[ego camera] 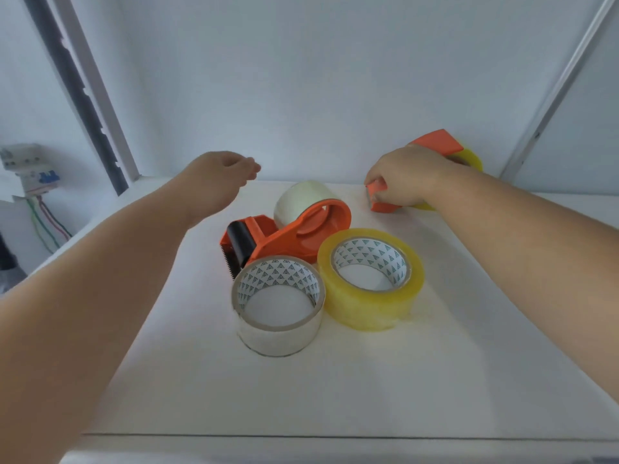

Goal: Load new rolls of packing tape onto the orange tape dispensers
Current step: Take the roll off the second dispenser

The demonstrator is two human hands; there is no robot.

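Note:
An orange tape dispenser [284, 234] lies on its side mid-table, with a whitish roll [301, 199] mounted on it and a black roller at its left end. In front of it lie two loose rolls: a clear one [278, 304] and a yellow one [370, 279]. At the back right my right hand [407, 175] grips a second orange dispenser [435, 144] that carries a yellow roll [470, 159]; my fingers curl round its front end. My left hand [217, 177] hovers above the table to the left of the first dispenser, fingers loosely curled, holding nothing.
The white table [335, 380] ends at a front edge near the bottom of the view. A white wall stands close behind. A dark rail [77, 88] runs up at the left, with an electrical breaker and wires [30, 172] beside it.

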